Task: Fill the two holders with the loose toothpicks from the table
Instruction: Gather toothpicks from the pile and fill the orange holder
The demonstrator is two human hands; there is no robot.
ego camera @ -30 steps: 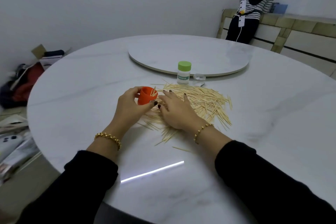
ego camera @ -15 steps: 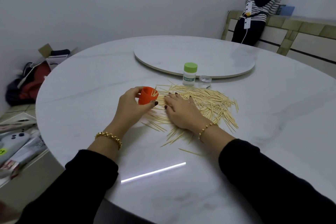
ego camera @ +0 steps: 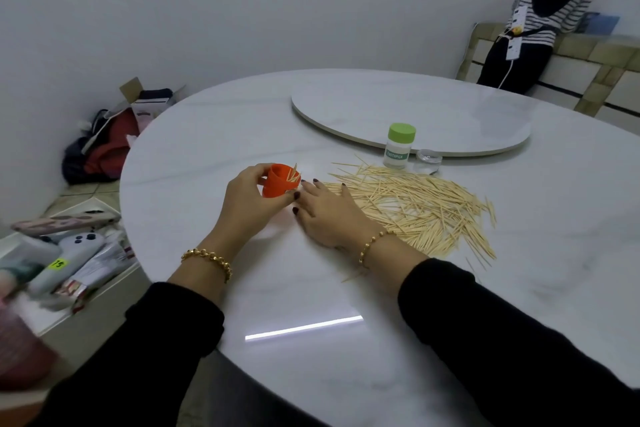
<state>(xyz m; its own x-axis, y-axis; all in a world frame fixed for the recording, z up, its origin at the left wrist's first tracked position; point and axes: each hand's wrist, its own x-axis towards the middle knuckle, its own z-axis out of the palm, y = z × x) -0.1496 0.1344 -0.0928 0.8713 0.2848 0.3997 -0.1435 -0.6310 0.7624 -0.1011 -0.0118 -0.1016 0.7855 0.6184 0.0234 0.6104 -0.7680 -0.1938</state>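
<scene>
My left hand [ego camera: 247,199] grips an orange holder [ego camera: 278,180], tilted with its mouth toward the right; a few toothpicks stick out of it. My right hand [ego camera: 329,211] lies flat on the table, fingers straight, touching the left edge of a wide pile of loose toothpicks [ego camera: 415,204]. A second holder [ego camera: 400,146], white with a green cap, stands upright behind the pile. Beside it sits a small clear lid [ego camera: 428,160].
The round white marble table [ego camera: 207,135] carries a lazy Susan [ego camera: 415,107] at the back. A person in a striped top [ego camera: 533,17] stands at the far right. Bags, boxes and clutter [ego camera: 69,246] lie on the floor to the left.
The camera has swung left, so the scene sits further right in view. My right hand has slid left along the pile toward the orange holder. My left hand keeps gripping the holder.
</scene>
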